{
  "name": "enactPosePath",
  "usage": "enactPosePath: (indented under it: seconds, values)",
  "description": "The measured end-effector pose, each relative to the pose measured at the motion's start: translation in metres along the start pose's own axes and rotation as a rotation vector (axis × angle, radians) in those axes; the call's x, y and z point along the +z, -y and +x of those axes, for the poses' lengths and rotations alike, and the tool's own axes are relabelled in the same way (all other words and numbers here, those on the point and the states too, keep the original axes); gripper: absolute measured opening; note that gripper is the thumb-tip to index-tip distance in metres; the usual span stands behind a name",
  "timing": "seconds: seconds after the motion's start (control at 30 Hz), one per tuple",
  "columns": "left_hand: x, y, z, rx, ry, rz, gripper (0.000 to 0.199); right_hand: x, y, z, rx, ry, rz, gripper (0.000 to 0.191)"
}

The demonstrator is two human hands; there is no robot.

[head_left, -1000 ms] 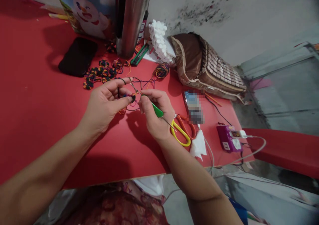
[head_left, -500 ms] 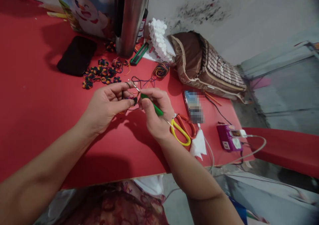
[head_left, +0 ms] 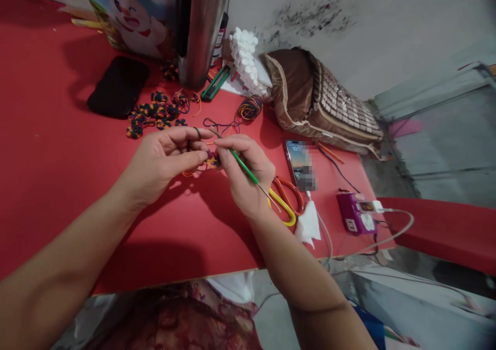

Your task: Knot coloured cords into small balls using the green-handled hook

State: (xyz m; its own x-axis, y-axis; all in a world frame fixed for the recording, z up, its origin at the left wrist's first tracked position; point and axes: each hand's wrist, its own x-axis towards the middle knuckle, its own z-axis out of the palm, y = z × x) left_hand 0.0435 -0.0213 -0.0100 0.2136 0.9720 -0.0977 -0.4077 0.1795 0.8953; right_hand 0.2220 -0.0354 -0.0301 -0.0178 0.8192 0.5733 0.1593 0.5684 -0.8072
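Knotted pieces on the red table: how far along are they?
The clustered knotted pieces look done, lying loose. In hand is a small piece, pinched by the left hand, with thread round its finger; the right hand holds a green-handled tool. The thread ball remains; how much work is left, I cannot tell.

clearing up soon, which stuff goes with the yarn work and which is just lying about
With the yarn work:
- hook in the right hand
- small piece at the fingertips
- yarn ball
- dark flower-like pieces
- likely the scissors

Seemingly just lying about:
- lit phone
- steel flask
- brown cushion
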Motion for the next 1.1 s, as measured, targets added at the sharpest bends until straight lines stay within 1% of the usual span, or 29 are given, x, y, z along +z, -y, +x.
enactPosePath:
  seconds: [0.03, 0.1, 0.17, 0.23, 0.33, 0.43, 0.5, 0.57, 0.63, 0.7, 0.77, 0.83, 0.9, 0.93, 0.97, 1.03, 1.1]
  values:
    - [0.0, 0.0, 0.0, 0.007, 0.0, 0.003, 0.024, 0.001, 0.0, 0.0, 0.038, -0.034, 0.034, 0.013]
    - [0.001, 0.0, 0.0, 0.011, -0.013, 0.033, 0.015, 0.003, 0.0, 0.001, 0.07, -0.071, 0.083, 0.015]
    - [0.002, 0.0, 0.0, -0.001, -0.029, 0.072, 0.009, 0.003, 0.0, 0.001, 0.059, -0.071, 0.085, 0.017]
    - [0.003, 0.001, 0.002, -0.004, -0.047, 0.071, 0.008, 0.003, 0.0, 0.001, 0.04, -0.059, 0.047, 0.016]
    - [-0.001, 0.003, 0.007, 0.006, -0.099, -0.057, 0.009, 0.001, 0.0, -0.001, 0.034, -0.044, 0.0, 0.011]
    - [-0.007, 0.005, 0.013, -0.037, -0.119, -0.182, 0.014, 0.0, 0.0, -0.002, 0.034, -0.035, -0.039, 0.013]
    - [-0.009, 0.006, 0.014, -0.044, -0.123, -0.131, 0.015, 0.0, 0.0, -0.003, 0.001, -0.022, -0.065, 0.014]
    - [-0.009, 0.008, 0.013, -0.035, -0.139, 0.012, 0.014, -0.001, 0.001, -0.002, -0.036, -0.02, -0.069, 0.015]
    - [-0.007, 0.009, 0.011, -0.044, -0.133, 0.104, 0.018, -0.001, 0.001, -0.001, -0.058, -0.031, -0.068, 0.017]
    - [-0.006, 0.009, 0.01, -0.087, -0.093, 0.037, 0.026, -0.002, 0.001, -0.001, -0.053, -0.035, -0.077, 0.018]
    - [-0.005, 0.006, 0.01, -0.15, -0.068, -0.136, 0.027, -0.001, 0.002, -0.001, -0.042, -0.026, -0.072, 0.018]
    - [-0.005, 0.003, 0.011, -0.219, -0.058, -0.299, 0.024, 0.0, 0.002, -0.002, -0.015, -0.025, -0.057, 0.016]
    - [-0.006, 0.0, 0.012, -0.256, -0.053, -0.404, 0.014, 0.0, 0.002, -0.003, 0.009, -0.028, -0.053, 0.015]
    - [-0.007, -0.001, 0.011, -0.262, -0.055, -0.432, 0.01, 0.0, 0.001, -0.003, 0.018, -0.027, -0.058, 0.015]
    - [-0.008, -0.001, 0.011, -0.257, -0.062, -0.445, 0.012, 0.001, 0.001, -0.004, 0.021, -0.025, -0.069, 0.015]
    - [-0.01, -0.001, 0.011, -0.233, -0.083, -0.429, 0.021, 0.0, 0.0, -0.003, 0.011, -0.022, -0.1, 0.014]
    - [-0.014, 0.001, 0.011, -0.207, -0.098, -0.382, 0.021, 0.0, -0.001, -0.003, 0.001, -0.027, -0.134, 0.014]
